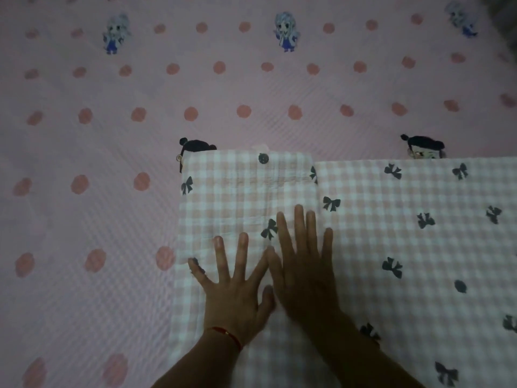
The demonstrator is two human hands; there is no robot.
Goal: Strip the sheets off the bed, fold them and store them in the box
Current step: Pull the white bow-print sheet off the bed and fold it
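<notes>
A pink-and-white checked sheet [405, 233] with dark bow prints lies partly folded on the bed. Its left part is doubled over into a thicker panel [240, 191] with a dark button near the top edge. My left hand [237, 289] lies flat on that panel, fingers spread, a red thread bracelet on the wrist. My right hand [305, 270] presses flat beside it, fingers straight, near the panel's right edge. Neither hand grips the cloth.
Underneath lies a pink bed cover [112, 135] with darker pink dots and small cartoon figures, spreading to the left and far side. Two dark-haired cartoon prints peek out above the checked sheet's top edge. No box is in view.
</notes>
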